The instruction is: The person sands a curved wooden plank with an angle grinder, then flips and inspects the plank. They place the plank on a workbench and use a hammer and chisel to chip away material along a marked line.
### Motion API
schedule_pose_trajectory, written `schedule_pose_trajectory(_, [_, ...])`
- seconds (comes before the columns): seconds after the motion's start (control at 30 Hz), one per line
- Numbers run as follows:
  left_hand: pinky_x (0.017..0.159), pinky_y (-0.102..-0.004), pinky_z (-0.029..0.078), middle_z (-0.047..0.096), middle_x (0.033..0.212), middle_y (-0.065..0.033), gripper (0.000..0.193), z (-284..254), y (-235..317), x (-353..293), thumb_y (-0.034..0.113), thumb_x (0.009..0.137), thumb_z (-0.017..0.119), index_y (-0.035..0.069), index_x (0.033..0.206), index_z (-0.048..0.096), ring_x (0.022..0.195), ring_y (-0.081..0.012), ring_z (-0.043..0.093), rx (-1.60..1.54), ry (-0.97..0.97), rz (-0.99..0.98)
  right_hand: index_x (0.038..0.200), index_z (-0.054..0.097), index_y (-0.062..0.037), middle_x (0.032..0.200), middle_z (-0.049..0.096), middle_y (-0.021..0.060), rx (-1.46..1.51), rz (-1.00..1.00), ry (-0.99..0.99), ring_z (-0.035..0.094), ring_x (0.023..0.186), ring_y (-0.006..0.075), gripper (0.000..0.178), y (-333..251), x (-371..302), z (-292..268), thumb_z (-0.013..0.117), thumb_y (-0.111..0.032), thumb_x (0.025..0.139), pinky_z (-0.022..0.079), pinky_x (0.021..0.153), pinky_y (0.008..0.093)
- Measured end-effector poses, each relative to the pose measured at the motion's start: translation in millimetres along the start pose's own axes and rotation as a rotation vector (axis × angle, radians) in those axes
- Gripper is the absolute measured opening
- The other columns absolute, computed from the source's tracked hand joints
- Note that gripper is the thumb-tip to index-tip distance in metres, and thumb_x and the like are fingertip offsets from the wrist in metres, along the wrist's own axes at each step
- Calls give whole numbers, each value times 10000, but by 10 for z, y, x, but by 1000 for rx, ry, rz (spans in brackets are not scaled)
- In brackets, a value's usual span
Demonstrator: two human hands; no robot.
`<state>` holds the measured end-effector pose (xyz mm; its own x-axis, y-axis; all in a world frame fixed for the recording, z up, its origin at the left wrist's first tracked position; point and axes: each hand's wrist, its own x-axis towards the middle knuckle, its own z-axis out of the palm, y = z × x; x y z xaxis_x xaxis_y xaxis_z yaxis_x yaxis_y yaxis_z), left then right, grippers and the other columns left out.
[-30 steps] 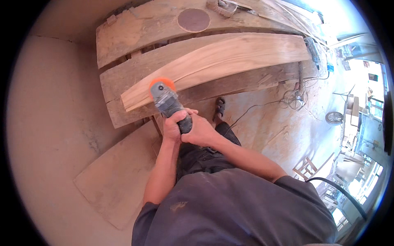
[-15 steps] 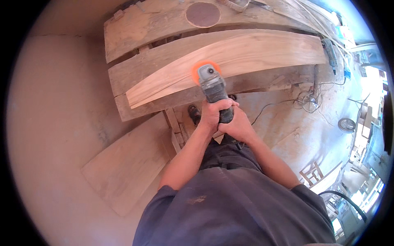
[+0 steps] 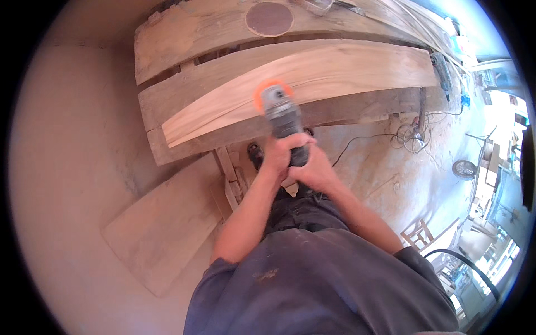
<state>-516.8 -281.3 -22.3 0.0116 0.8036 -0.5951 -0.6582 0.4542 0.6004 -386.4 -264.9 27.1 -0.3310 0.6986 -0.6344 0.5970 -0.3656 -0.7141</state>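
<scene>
Both my hands are wrapped round the dark body of an angle grinder with a grey head and an orange disc. My left hand grips it from the left, and my right hand closes round its rear end from the right. The disc overlaps the near part of a long, pale curved wooden board; whether it touches the wood I cannot tell. That board lies on a dusty wooden workbench, its grain running lengthwise.
A round brown disc lies on the far bench plank. Another power tool rests past the board's right end. Cables coil on the floor at right, near a small wheel. A flat panel leans at lower left.
The grinder and both hands have shifted slightly left in the picture, and the bench has shifted left too. My grip is the same.
</scene>
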Motion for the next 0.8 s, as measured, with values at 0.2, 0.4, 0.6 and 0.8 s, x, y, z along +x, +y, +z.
schedule_pose_trajectory(0.2, [869, -384, 566, 758, 971, -188, 317, -228, -34, -192, 194, 784, 694, -63, 963, 744, 899, -257, 725, -98, 8, 28, 1192, 613, 40, 1009, 735, 243, -39, 10, -41, 740, 998, 364, 652, -131, -80, 127, 814, -256, 647, 569, 871, 422])
schedule_pose_trajectory(0.4, [807, -365, 569, 754, 863, -154, 229, 420, 8, 109, 100, 750, 707, -53, 918, 733, 820, -239, 723, 37, -13, -35, 1146, 609, 35, 949, 701, 97, 66, 68, 45, 690, 860, 203, 594, 32, -93, -291, 808, -186, 632, 556, 778, 350])
schedule_pose_trajectory(0.6, [759, -353, 569, 746, 847, -129, 204, 15, 19, -109, 114, 736, 716, -26, 883, 736, 783, -220, 716, -74, 38, -24, 1138, 608, 36, 954, 707, 101, 7, 44, 11, 681, 857, 198, 592, -20, -92, 50, 816, -197, 635, 554, 780, 353])
schedule_pose_trajectory(0.8, [765, -352, 578, 751, 856, -142, 202, -334, 6, -288, 120, 737, 714, -22, 879, 728, 795, -225, 726, -170, 75, 23, 1132, 623, 16, 954, 713, 150, -58, 4, -53, 703, 890, 237, 585, -160, -91, 328, 823, -242, 647, 558, 814, 387])
